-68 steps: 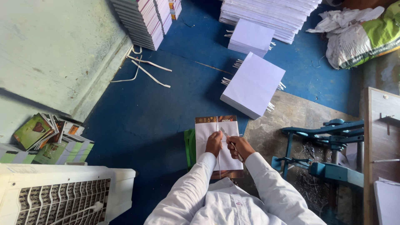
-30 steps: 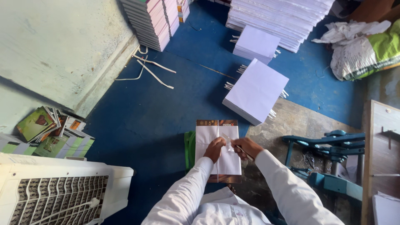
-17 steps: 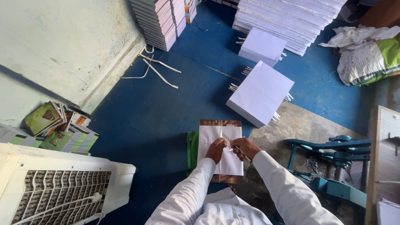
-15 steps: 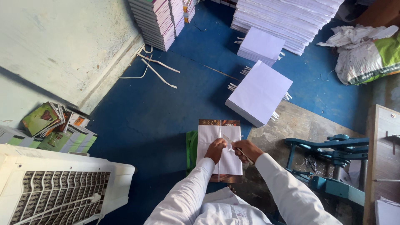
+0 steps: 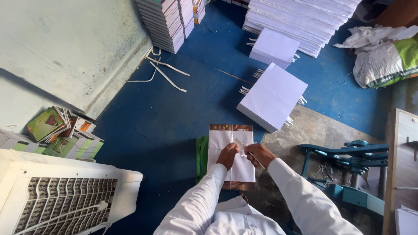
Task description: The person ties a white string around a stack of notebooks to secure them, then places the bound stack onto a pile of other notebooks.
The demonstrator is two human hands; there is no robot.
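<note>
Blue floor covering (image 5: 174,130), matte and scuffed, spreads across most of the view and meets a pale, stained plaster wall (image 5: 56,48) on the left. Tall stacks of white paper (image 5: 300,19) with crisp layered edges stand at the top, next to a column of bound notebooks (image 5: 163,21) with coloured spines. A white plastic cooler with a slotted grille (image 5: 65,196) fills the lower left corner. At the right a teal metal machine frame (image 5: 348,174) stands beside a grey wooden board (image 5: 400,161), and a rumpled white and green woven sack (image 5: 385,56) lies at the upper right. Two squared blocks of white sheets (image 5: 272,95) rest on the floor with thin white strips poking out from their sides. Glossy printed covers (image 5: 61,135) lie fanned in a loose heap by the wall.

Near the bottom centre lies the notebook block (image 5: 228,143), a flat rectangle of white pages on a brown printed cover, with a green cover edge showing at its left. The left hand (image 5: 227,156) rests on the white pages, fingers curled together and pressing down. The right hand (image 5: 257,153) sits just beside it on the block's right half, fingers pinched on a thin pale strip (image 5: 241,144) that slants up and left across the top page.
</note>
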